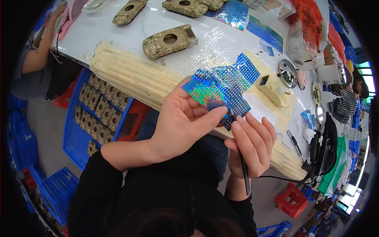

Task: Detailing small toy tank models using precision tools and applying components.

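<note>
My left hand (183, 116) pinches a shiny holographic sheet (221, 87) patterned with small squares, its thumb on top near the lower corner. In my right hand (254, 144) is a pair of dark tweezers (245, 173), held like a pen. Their tip meets the sheet's lower edge beside my left thumb; whether a piece sits between the tips is too small to tell. Beyond the hands, a camouflage-painted model tank hull (169, 41) with a round hole lies on the white table (130, 43).
More hulls (130, 11) and blue holographic sheets (264, 33) lie farther back. A taped cream padded edge (130, 71) runs along the table front. At right are a cream block (272, 90), a round metal dish (287, 73) and a knife (294, 142). A blue tray (73, 136) holds several hulls. A co-worker's arm (37, 55) shows at left.
</note>
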Available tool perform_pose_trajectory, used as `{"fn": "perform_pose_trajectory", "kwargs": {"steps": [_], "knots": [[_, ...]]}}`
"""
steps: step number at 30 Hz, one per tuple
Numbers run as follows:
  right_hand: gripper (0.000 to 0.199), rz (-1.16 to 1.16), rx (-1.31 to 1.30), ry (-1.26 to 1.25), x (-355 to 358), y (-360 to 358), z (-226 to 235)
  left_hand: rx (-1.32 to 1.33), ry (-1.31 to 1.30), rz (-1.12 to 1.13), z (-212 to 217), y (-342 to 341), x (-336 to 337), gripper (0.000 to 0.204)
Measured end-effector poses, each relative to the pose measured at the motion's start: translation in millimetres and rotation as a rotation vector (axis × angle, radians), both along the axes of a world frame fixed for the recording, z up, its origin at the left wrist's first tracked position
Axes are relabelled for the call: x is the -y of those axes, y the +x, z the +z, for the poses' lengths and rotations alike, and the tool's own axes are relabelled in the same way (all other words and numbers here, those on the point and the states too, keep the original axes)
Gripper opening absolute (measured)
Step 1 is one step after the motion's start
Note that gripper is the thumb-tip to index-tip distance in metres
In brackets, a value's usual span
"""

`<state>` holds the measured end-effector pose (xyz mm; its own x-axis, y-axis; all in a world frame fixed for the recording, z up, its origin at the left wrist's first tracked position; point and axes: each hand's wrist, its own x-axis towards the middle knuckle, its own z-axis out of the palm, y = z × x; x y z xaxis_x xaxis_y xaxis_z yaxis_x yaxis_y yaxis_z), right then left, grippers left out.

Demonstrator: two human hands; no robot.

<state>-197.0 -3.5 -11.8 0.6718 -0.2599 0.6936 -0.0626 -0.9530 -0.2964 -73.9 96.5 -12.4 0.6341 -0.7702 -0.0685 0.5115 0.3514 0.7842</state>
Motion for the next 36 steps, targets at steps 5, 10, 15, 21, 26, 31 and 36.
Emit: {"fn": "perform_pose_trajectory", "kwargs": {"steps": [5, 10, 15, 21, 26, 31, 36], "knots": [[0.024, 0.001, -0.015, 0.002, 0.0, -0.2, 0.8, 0.080, 0.010, -0.006, -4.7, 0.9, -1.3, 0.042], [0.024, 0.003, -0.016, 0.005, 0.0, 0.0, 0.5, 0.102, 0.010, -0.007, -5.9, 1.0, -1.6, 0.043], [0.024, 0.008, -0.008, -0.002, 0.2, 0.3, -0.3, 0.073, 0.010, -0.011, -5.3, 0.8, -1.5, 0.045], [0.024, 0.006, -0.002, 0.000, 0.1, 0.9, -1.5, 0.074, 0.015, -0.015, -4.8, 1.2, -2.8, 0.046], [0.023, 0.004, 0.002, 0.002, -0.3, 1.5, -1.0, 0.072, 0.017, -0.016, -4.3, 1.2, -2.7, 0.047], [0.023, 0.006, 0.007, 0.009, -0.7, 2.1, -1.3, 0.054, 0.020, -0.021, -2.8, 1.0, -2.7, 0.048], [0.023, 0.013, 0.016, 0.011, 0.3, 2.0, -1.1, 0.064, 0.017, -0.030, -3.4, 1.0, -2.8, 0.049]]}}
